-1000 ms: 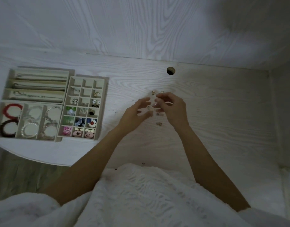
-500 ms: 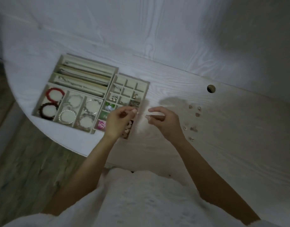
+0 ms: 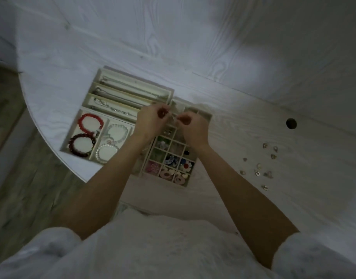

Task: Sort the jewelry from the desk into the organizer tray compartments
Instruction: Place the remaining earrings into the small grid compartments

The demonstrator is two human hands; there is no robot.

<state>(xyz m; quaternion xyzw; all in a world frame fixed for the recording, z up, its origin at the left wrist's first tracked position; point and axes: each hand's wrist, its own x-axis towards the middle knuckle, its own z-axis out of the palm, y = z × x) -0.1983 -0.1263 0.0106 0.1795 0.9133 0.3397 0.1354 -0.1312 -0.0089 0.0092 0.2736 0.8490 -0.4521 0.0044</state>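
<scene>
A tiny blurred piece is pinched between left hand (image 3: 151,119) and right hand (image 3: 193,125), fingers curled, above the small-grid tray (image 3: 203,115) far end. Loose charms (image 3: 259,168) are scattered toward the desk's (image 3: 253,121) right side.

The desk (image 3: 243,125) is white with a printed wood grain and a curved left edge. A round cable hole (image 3: 291,123) is cut through its top toward the far right. A white panel (image 3: 173,37) of the same grain rises behind the desk. Grey-brown wood-look floor (image 3: 18,188) shows at near left, below the desk's curved edge. A white, fluffy textured garment (image 3: 153,248) fills the near edge of the view.
</scene>
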